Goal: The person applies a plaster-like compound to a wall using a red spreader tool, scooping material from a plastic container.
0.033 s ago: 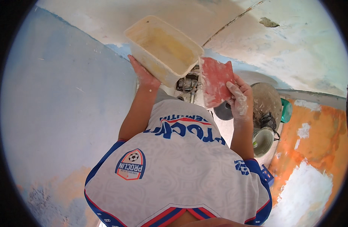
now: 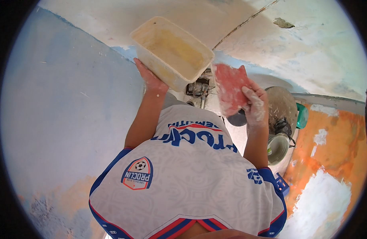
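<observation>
My left hand (image 2: 151, 77) supports a rectangular off-white plastic tub (image 2: 161, 73) from below and along its near side, the thumb side hidden. Yellowish-white residue coats the inside of the tub, which is tilted. In my right hand (image 2: 256, 104), fingers and thumb pinch a flat red plastic spreader (image 2: 231, 89) smeared with white paste. The spreader is just right of the tub's right end, apart from it, its edge slightly blurred. White paste also covers the fingers of my right hand.
A patched pale wall (image 2: 247, 44) with a crack and a hole rises ahead. A bluish wall (image 2: 71, 95) stands at left. Lower right are a round dirty container (image 2: 280, 104), a pale bucket (image 2: 278, 150), a green container (image 2: 302, 115) and an orange surface with white patches (image 2: 323, 151).
My right hand and the red spreader have shifted slightly right and down, away from the tub. My left hand and the tub have barely moved.
</observation>
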`<move>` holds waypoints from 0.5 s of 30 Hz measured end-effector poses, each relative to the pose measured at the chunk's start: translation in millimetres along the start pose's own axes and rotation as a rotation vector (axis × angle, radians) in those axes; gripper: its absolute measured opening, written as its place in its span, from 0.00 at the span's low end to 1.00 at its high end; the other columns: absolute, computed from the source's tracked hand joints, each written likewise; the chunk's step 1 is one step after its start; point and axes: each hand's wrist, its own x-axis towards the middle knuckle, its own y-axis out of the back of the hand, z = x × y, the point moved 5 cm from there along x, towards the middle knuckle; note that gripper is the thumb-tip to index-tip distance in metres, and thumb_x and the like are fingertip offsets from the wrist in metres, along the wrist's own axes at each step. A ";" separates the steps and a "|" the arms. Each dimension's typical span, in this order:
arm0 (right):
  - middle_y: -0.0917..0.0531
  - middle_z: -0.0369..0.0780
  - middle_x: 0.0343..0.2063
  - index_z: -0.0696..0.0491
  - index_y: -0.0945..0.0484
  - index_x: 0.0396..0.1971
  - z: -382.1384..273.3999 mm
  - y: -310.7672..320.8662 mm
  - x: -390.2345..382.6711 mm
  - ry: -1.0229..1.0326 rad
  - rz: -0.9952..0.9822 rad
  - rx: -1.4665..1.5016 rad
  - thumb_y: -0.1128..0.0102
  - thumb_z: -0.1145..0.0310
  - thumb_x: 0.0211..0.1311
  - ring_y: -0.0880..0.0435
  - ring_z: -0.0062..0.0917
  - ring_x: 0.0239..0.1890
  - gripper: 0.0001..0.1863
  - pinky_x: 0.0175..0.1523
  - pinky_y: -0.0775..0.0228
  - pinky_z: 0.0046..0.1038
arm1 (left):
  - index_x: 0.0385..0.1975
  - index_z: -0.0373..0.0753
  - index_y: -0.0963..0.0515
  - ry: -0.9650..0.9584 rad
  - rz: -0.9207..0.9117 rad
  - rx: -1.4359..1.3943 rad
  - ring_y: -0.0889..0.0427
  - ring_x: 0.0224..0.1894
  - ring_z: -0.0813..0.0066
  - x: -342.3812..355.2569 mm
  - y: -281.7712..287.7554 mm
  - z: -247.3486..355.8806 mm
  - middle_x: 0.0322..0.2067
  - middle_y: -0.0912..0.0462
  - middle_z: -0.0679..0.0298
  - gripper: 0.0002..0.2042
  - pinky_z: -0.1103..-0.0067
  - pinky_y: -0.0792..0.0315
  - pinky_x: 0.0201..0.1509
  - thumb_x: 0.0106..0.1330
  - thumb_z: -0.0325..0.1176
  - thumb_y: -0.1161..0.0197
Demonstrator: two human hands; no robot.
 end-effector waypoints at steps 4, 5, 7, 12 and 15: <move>0.14 0.45 0.48 0.67 0.28 0.63 -2.2 13.3 -9.3 0.121 0.002 0.236 0.45 0.73 0.70 0.15 0.20 0.41 0.24 0.44 0.23 0.19 | 0.76 0.51 0.43 0.036 -0.055 -0.005 0.34 0.72 0.57 -3.9 0.8 23.3 0.73 0.37 0.63 0.37 0.59 0.35 0.74 0.76 0.68 0.68; 0.15 0.48 0.52 0.68 0.29 0.63 -5.4 6.1 -13.6 0.158 -0.024 0.294 0.46 0.73 0.71 0.13 0.25 0.50 0.24 0.54 0.20 0.24 | 0.76 0.52 0.43 0.032 -0.107 -0.014 0.34 0.72 0.57 -1.0 0.0 30.0 0.73 0.37 0.64 0.37 0.59 0.35 0.74 0.75 0.68 0.68; 0.21 0.51 0.60 0.68 0.33 0.67 -10.5 -24.7 -21.0 0.214 -0.056 0.359 0.49 0.73 0.73 0.17 0.30 0.58 0.26 0.62 0.25 0.28 | 0.76 0.52 0.43 0.034 -0.212 -0.032 0.34 0.72 0.57 4.4 0.7 40.9 0.73 0.37 0.64 0.38 0.58 0.33 0.73 0.74 0.69 0.67; 0.16 0.47 0.53 0.67 0.25 0.60 21.4 -77.2 -15.9 0.193 -0.007 0.440 0.45 0.69 0.75 0.15 0.27 0.53 0.21 0.61 0.24 0.28 | 0.76 0.52 0.41 0.127 -0.270 0.021 0.34 0.72 0.58 1.1 -3.3 60.6 0.73 0.37 0.64 0.38 0.58 0.31 0.72 0.73 0.70 0.67; 0.13 0.44 0.49 0.66 0.24 0.58 37.4 -108.0 -10.5 0.178 0.038 0.313 0.43 0.69 0.75 0.13 0.22 0.47 0.19 0.54 0.21 0.24 | 0.75 0.53 0.41 0.145 -0.234 0.066 0.34 0.72 0.58 -4.3 5.1 72.8 0.73 0.36 0.64 0.38 0.59 0.32 0.72 0.73 0.70 0.66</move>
